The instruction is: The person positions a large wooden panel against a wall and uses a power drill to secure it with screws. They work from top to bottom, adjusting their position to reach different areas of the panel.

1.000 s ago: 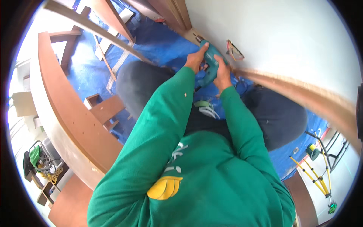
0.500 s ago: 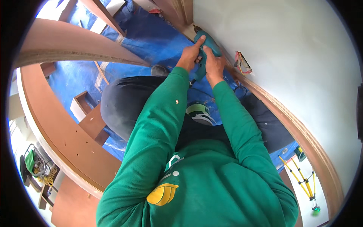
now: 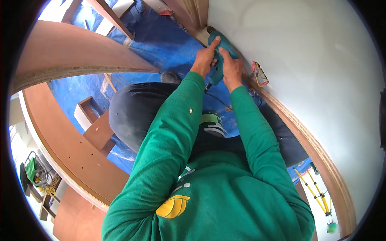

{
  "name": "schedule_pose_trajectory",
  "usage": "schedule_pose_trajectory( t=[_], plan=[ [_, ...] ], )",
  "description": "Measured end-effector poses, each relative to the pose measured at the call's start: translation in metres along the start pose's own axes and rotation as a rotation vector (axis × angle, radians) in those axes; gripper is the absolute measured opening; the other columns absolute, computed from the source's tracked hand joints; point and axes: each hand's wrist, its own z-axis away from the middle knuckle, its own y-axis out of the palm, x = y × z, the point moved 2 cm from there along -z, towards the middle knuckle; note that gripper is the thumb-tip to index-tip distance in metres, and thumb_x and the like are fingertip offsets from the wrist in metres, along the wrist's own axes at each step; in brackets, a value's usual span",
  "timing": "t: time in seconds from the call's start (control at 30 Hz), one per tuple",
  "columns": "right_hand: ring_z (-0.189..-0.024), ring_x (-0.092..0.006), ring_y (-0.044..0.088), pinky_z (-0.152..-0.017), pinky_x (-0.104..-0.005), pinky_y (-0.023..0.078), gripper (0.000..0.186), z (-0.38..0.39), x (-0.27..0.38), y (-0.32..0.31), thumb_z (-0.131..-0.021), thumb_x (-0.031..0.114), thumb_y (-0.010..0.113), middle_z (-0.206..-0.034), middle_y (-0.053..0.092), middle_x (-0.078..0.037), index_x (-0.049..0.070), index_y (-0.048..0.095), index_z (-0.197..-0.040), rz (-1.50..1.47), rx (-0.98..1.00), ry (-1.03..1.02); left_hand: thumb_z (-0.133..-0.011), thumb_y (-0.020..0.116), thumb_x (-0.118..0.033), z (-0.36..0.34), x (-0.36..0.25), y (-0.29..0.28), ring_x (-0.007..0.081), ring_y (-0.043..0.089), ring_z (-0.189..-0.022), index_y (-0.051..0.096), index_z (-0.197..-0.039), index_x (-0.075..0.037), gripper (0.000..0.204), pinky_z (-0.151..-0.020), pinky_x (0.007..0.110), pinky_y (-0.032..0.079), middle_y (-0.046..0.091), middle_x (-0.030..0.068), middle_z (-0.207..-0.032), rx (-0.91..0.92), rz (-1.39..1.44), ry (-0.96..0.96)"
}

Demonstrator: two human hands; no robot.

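A teal corded power drill (image 3: 217, 72) is held in both hands, its chuck (image 3: 210, 29) pointing away toward the foot of the wall, against the wooden corner trim. My left hand (image 3: 204, 60) wraps round the drill's near-left side, thumb laid along the body. On the other side, my right hand (image 3: 232, 67) grips the handle and rear of the body, thumb on top. The bit's tip is too small to make out where it meets the wood. From the handle's end a dark cord (image 3: 219, 99) runs down over the blue sheet.
The pale wall (image 3: 297, 48) rises close on the right, with an opening holding loose wires (image 3: 259, 75) and a wooden edge strip (image 3: 305, 127). Blue sheeting (image 3: 161, 44) covers the floor. Wooden panels (image 3: 80, 48) stand at left; a yellow tripod (image 3: 317, 193) stands lower right.
The view has shifted slightly, so the wall and panels sit a little differently. Both hands keep the same grip on the drill, which stays at the wall's corner.
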Motion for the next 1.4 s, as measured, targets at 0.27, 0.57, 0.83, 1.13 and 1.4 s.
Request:
schedule_pose_trajectory(
  t=[0.27,0.57,0.83,1.13,1.4],
  plan=[
    [-0.098,-0.0176,0.066,-0.085,-0.0336,0.054,0.048,-0.015,-0.019,-0.012,-0.089,0.022,0.083,-0.111,0.071,-0.009,-0.002,0.065,-0.127,-0.008,0.009,-0.026,-0.082,0.087,-0.062,-0.003,0.004,0.003,0.0168,0.051,-0.058,0.073,-0.086,0.001,0.065,-0.052,0.035,0.04,0.064,0.0055,-0.075,-0.013,0.045,0.029],
    [-0.098,-0.0179,0.067,-0.085,-0.0342,0.056,0.044,-0.016,-0.023,-0.016,-0.09,0.02,0.083,-0.111,0.071,-0.007,-0.001,0.067,-0.125,-0.045,0.014,-0.029,-0.082,0.088,-0.059,0.005,0.0,0.004,0.0171,0.052,-0.06,0.073,-0.091,0.004,0.065,-0.053,0.034,0.04,0.064,0.0054,-0.077,-0.021,0.018,0.025],
    [-0.101,-0.0204,0.069,-0.085,-0.0388,0.058,0.038,-0.007,-0.019,-0.01,-0.093,0.019,0.078,-0.112,0.071,-0.009,0.001,0.068,-0.124,-0.511,-0.004,0.446,-0.08,0.086,-0.065,-0.003,-0.015,0.009,0.0217,0.064,-0.065,0.071,-0.087,0.004,0.07,-0.056,0.037,0.048,0.068,0.0109,-0.078,-0.204,-0.497,0.109],
    [-0.101,-0.0207,0.071,-0.089,-0.0374,0.057,0.056,0.009,0.017,0.007,-0.088,0.024,0.083,-0.114,0.075,-0.016,-0.007,0.064,-0.13,0.445,0.012,-0.155,-0.087,0.083,-0.062,-0.011,0.012,-0.009,0.0154,0.055,-0.056,0.072,-0.088,-0.002,0.061,-0.05,0.032,0.04,0.064,0.0044,-0.071,0.089,0.179,-0.059],
    [-0.11,-0.0232,0.069,-0.094,-0.0375,0.056,0.054,-0.01,-0.012,-0.015,-0.089,0.02,0.081,-0.12,0.073,-0.016,-0.004,0.063,-0.134,0.248,0.004,-0.159,-0.083,0.087,-0.06,-0.002,0.003,0.009,0.0186,0.062,-0.062,0.075,-0.095,0.0,0.062,-0.055,0.034,0.048,0.071,0.0075,-0.08,-0.06,0.037,0.027]
  ],
)
